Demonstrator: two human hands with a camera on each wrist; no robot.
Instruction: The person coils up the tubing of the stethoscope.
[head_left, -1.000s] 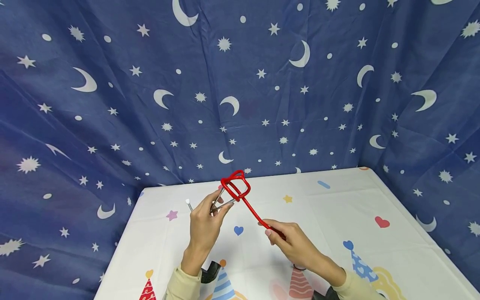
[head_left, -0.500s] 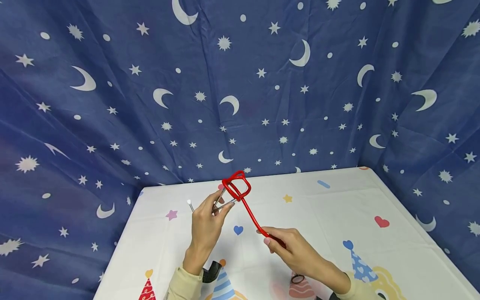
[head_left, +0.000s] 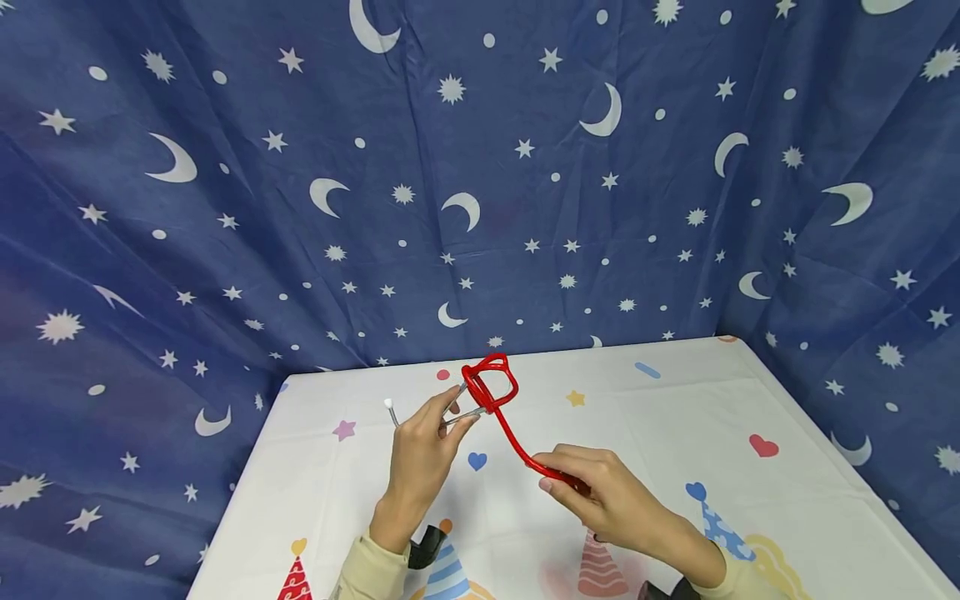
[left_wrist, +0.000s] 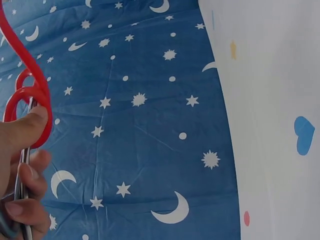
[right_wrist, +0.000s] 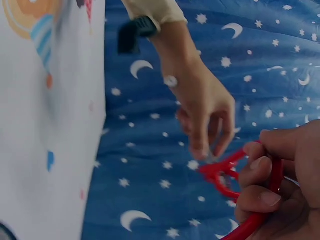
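A red-tubed stethoscope [head_left: 516, 442] is held up over the table between both hands. My left hand [head_left: 423, 454] grips its two metal ear tubes, which spread apart toward the red tubing. One white ear tip [head_left: 389, 403] sticks out behind the left knuckles. Just past the left fingertips the tubing is bent into loops, shown in the left wrist view as red curves [left_wrist: 44, 90] by the thumb. My right hand [head_left: 618, 500] pinches the tubing lower down; in the right wrist view its fingers curl round the red tube [right_wrist: 276, 175]. The tube's far end is hidden in that hand.
Beneath the hands lies a white tablecloth [head_left: 667, 425] printed with stars, hearts and party hats. A blue curtain [head_left: 525, 200] with moons and stars hangs behind the table and along its sides. Dark wrist mounts [head_left: 426, 547] sit at the sleeves.
Both hands have shifted to the right with the stethoscope. The right hand has also come lower, and the tubing between the hands bends more.
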